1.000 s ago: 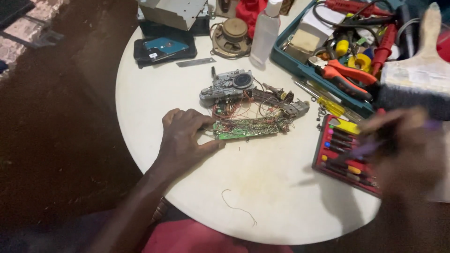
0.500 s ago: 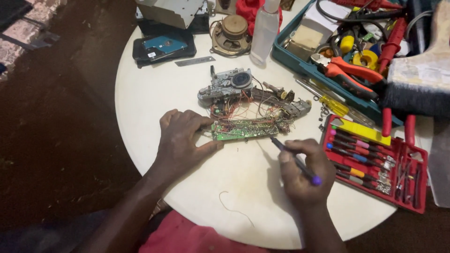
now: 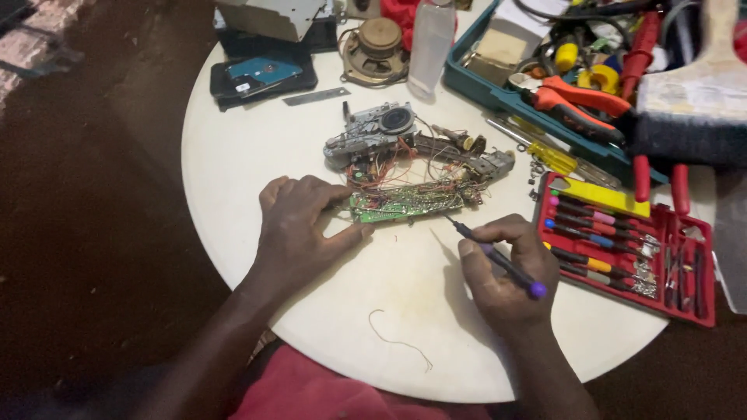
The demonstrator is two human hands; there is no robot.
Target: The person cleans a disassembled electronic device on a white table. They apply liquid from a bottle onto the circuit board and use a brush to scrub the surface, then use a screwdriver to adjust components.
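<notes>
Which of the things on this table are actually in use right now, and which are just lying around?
In use: left hand pressing on the green circuit board; right hand holding the purple-capped screwdriver; wired mechanism.

Lying about: red screwdriver case, teal toolbox, speaker, plastic bottle, paintbrush, loose wire.

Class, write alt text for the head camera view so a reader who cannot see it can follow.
A person's right hand holds a purple-handled screwdriver near a green circuit board, which the left hand steadies on a round white table. A red screwdriver case lies open to the right.
</notes>
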